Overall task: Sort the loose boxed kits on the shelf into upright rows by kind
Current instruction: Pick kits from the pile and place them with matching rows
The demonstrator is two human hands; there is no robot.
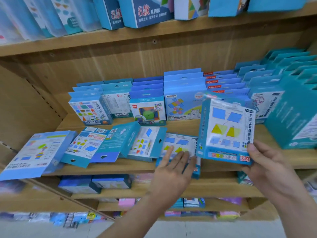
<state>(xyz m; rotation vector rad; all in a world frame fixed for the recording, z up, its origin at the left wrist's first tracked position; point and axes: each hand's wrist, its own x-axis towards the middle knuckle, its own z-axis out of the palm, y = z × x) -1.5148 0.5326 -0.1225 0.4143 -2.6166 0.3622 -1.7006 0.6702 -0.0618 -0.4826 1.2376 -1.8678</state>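
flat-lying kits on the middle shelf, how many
5 along the front edge: large kit far left, three overlapping kits mid-shelf, last kit under the left hand. Others may hide underneath.

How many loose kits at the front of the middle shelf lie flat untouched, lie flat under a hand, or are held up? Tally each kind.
Untouched flat kits: 4
Flat kit under the left hand: 1
Raised kit gripped by the right hand: 1
Total: 6
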